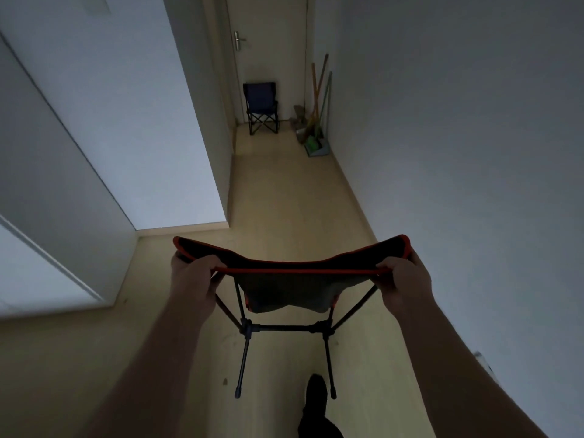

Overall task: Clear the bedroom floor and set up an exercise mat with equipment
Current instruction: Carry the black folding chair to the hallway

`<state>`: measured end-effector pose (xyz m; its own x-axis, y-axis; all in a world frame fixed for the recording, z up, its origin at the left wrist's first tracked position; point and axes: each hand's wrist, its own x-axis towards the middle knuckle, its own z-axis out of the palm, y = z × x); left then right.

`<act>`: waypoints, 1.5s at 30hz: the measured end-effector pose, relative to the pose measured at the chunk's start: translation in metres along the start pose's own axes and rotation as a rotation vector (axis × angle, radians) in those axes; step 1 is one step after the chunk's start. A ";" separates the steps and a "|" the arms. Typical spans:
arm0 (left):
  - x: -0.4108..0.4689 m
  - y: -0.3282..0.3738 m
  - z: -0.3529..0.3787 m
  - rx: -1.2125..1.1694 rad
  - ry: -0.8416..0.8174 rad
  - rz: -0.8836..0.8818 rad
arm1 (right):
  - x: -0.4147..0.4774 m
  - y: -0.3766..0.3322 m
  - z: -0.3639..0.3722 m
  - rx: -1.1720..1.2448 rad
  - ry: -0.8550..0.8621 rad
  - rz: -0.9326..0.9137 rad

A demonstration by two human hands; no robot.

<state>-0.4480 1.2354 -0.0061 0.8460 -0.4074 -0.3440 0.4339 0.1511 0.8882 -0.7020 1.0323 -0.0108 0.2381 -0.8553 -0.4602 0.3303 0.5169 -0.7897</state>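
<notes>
We've got the camp chair (292,279) off the floor (284,197), left hand (192,279) and right hand (403,282) each with a curled grip on its orange-trimmed top edge, facing the hallway: clearing still underway, no mat or equipment visible yet.

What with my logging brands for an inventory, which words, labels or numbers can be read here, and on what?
None can be read. The orange-trimmed chair held in the left hand and right hand shows no print; the dark chair by the door and the broom handles are dim and bear no legible marks.
</notes>
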 end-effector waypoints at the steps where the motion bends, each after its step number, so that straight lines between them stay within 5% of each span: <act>1: 0.017 0.004 0.013 0.003 0.012 0.000 | 0.021 -0.006 0.014 -0.005 0.000 0.005; 45: 0.801 0.180 0.428 -0.007 0.061 -0.022 | 0.752 -0.160 0.561 -0.044 -0.042 0.058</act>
<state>0.1752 0.5503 0.0082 0.8534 -0.3550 -0.3816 0.4546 0.1491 0.8781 -0.0636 0.3269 -0.0035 0.2944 -0.8214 -0.4885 0.2749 0.5623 -0.7799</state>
